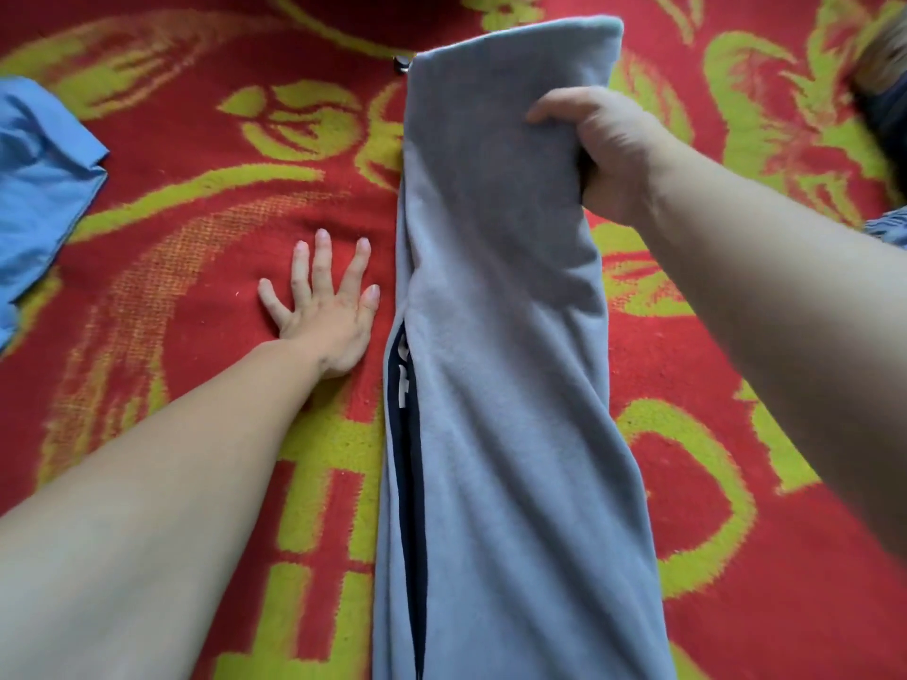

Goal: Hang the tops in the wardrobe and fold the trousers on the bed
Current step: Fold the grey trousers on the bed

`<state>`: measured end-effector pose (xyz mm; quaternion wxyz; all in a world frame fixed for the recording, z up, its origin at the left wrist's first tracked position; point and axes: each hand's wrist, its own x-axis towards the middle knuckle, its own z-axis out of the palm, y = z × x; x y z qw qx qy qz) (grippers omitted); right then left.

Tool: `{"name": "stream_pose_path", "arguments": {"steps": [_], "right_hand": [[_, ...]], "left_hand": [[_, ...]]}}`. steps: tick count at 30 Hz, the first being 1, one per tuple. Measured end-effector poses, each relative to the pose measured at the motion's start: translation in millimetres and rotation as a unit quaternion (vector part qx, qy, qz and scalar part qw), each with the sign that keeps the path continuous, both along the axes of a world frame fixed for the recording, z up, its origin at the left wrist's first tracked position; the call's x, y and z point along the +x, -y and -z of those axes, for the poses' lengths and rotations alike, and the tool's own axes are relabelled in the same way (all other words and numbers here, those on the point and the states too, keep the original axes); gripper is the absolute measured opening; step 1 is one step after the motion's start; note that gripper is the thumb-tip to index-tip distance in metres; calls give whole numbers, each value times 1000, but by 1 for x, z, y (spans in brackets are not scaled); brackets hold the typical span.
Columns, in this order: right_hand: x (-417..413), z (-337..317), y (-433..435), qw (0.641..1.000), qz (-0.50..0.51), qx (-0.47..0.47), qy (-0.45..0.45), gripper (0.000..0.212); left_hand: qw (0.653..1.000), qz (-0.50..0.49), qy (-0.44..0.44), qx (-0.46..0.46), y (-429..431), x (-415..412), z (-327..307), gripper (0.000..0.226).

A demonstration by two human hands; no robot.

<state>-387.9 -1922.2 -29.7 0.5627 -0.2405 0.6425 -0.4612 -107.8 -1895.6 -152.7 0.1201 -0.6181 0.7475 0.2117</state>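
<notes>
at the left of the red and yellow bed cover lies a blue top; the grey trousers stretch near to far, right of centre. we fear the stacked legs may slip apart, since nothing pins them. our left hand lies flat on the cover, fingers spread; our right hand curls round the trousers' far right edge.
</notes>
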Motion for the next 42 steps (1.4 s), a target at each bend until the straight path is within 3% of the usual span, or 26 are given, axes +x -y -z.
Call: {"name": "stream_pose_path", "arguments": {"steps": [2,4,7,9,11,13,15,18,21,22,24,25,27,30,35,38,42], "right_hand": [[5,-22,-18,999,-30,-26,16,28],[5,-43,-36,997,-63,-44,31,29],[5,-73,-59,991,-107,-59,55,28],[3,-89,-71,988,-128,-64,59,26],[1,-102,-82,985,-154,-68,48,25],[0,-113,-92,980,-187,-64,30,25],[-4,-122,-99,979,-194,-63,20,26],[-13,-135,-107,985,-152,-66,-38,31],[-21,-136,-114,954,-116,-79,-265,28],[-22,-134,-117,919,-116,-91,-366,24],[-19,-127,-128,807,-156,-100,-562,21],[-14,-122,-137,761,-177,-98,-616,20],[1,-107,-165,734,-189,-97,-645,23],[22,-69,-227,742,-188,-107,-635,33],[43,15,-325,685,-419,36,-595,46],[53,40,-349,713,-359,33,-601,45],[53,41,-362,700,-232,-36,-674,33]], "left_hand": [[999,-23,-29,28,6,0,-18,54],[982,-96,-135,93,13,-3,-49,71],[864,-252,-409,152,17,-10,-106,127],[819,-249,-486,174,13,-19,-138,135],[792,-188,-540,213,9,-32,-164,118],[766,-139,-590,214,4,-45,-186,75],[754,-148,-611,192,0,-49,-205,50],[771,-144,-594,177,-3,-44,-226,37],[800,-162,-569,104,-8,-41,-240,27],[826,-153,-541,46,-12,-41,-242,29],[890,-78,-440,-87,-24,-40,-238,26],[913,-45,-381,-140,-34,-38,-233,24],[936,-12,-299,-189,-64,-31,-218,34],[954,86,-183,-223,-126,-15,-180,37],[963,245,-47,-107,-218,16,-104,31],[972,204,-52,-103,-244,22,-82,34],[954,182,-110,-212,-251,20,-83,32]]}}
